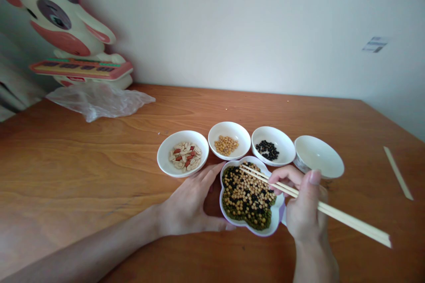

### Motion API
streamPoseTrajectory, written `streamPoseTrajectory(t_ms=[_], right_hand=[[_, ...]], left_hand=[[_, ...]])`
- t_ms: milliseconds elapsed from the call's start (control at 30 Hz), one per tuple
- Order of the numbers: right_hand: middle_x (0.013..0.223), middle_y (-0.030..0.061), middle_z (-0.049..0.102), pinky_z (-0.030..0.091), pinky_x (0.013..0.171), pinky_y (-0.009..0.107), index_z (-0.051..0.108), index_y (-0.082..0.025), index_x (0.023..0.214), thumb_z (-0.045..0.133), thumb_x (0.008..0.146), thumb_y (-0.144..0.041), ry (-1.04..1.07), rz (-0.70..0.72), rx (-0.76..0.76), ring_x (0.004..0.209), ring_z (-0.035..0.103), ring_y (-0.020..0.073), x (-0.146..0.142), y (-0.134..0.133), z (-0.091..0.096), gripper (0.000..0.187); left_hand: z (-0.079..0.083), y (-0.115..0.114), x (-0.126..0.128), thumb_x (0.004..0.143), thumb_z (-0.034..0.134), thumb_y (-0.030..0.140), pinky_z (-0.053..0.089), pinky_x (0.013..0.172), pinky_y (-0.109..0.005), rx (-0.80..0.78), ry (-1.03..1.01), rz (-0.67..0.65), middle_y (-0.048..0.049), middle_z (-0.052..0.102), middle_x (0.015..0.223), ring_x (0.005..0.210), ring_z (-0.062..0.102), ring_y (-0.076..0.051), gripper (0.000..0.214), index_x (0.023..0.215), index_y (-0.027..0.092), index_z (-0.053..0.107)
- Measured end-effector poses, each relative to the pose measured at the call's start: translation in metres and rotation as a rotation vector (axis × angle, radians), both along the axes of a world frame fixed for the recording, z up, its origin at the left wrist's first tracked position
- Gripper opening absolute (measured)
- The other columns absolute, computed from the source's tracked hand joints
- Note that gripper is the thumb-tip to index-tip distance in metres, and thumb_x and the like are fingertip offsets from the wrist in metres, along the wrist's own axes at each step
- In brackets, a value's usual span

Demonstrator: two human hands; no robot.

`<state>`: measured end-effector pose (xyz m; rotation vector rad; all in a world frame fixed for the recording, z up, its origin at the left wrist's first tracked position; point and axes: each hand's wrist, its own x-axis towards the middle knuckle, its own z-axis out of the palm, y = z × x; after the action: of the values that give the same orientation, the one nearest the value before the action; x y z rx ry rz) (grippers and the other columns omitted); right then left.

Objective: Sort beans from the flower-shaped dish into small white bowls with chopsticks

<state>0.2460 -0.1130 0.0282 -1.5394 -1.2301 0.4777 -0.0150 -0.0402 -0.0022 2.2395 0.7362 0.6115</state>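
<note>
A pair of wooden chopsticks (352,221) is gripped in my right hand (307,208), their tips down among the beans at the top of a scalloped white-and-purple dish (278,212). In this dish lie pale yellow soybeans (244,190), black beans and small green beans, mixed together. My left hand (191,201) curves round the dish's left side, thumb at the lower rim and fingers at the upper rim. Just behind stand white bowls: one with peanuts (186,156), one with soybeans (226,145), one with black beans (267,150). The rightmost bowl (318,157) shows no beans inside.
A cow-shaped toy with a keyboard (81,68) leans at the back left, a crumpled clear plastic bag (102,101) before it. A flat pale strip (397,172) lies at the right of the wooden table (83,159). The wall (232,31) closes off the back.
</note>
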Motion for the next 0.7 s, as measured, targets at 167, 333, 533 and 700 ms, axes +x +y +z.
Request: streamPoseTrajectory(t_ms=[167,333,533,700], right_hand=[[0.055,0.0064,0.065,0.042,0.048,0.03,0.075,-0.019,0.066,0.014,0.104,-0.082,0.012,-0.003,-0.001,0.053,0.062,0.0181,-0.0009,0.0011,-0.0021,0.096],[0.054,0.0063,0.065,0.042,0.047,0.03,0.075,-0.019,0.066,0.015,0.104,-0.082,0.016,-0.022,0.012,0.052,0.062,0.0183,-0.0032,0.0019,-0.0014,0.095],[0.052,0.0063,0.064,0.041,0.048,0.032,0.075,-0.019,0.062,0.018,0.105,-0.08,-0.018,-0.08,0.057,0.05,0.062,0.0188,-0.0066,0.0022,0.0,0.094],[0.052,0.0069,0.066,0.043,0.049,0.032,0.076,-0.019,0.062,0.017,0.106,-0.078,-0.004,-0.082,0.104,0.05,0.064,0.0194,0.001,-0.0004,0.0015,0.094]], left_hand=[[-0.0001,-0.0008,0.0,0.073,0.098,0.056,0.048,0.127,-0.051,0.021,0.001,-0.003,-0.0147,0.055,0.164,0.145,0.061,-0.036,0.122,0.169,0.029,0.028],[0.0005,-0.0015,0.0,0.074,0.098,0.055,0.046,0.129,-0.05,0.033,0.005,-0.009,-0.0142,0.053,0.165,0.147,0.058,-0.035,0.121,0.169,0.029,0.027],[-0.0011,-0.0006,-0.0005,0.074,0.097,0.057,0.046,0.128,-0.052,0.041,0.023,-0.011,-0.0164,0.052,0.166,0.149,0.057,-0.037,0.122,0.169,0.028,0.025],[-0.0001,-0.0014,-0.0008,0.075,0.096,0.059,0.045,0.13,-0.049,0.027,0.044,-0.008,-0.0127,0.052,0.167,0.15,0.056,-0.033,0.122,0.169,0.031,0.024]])
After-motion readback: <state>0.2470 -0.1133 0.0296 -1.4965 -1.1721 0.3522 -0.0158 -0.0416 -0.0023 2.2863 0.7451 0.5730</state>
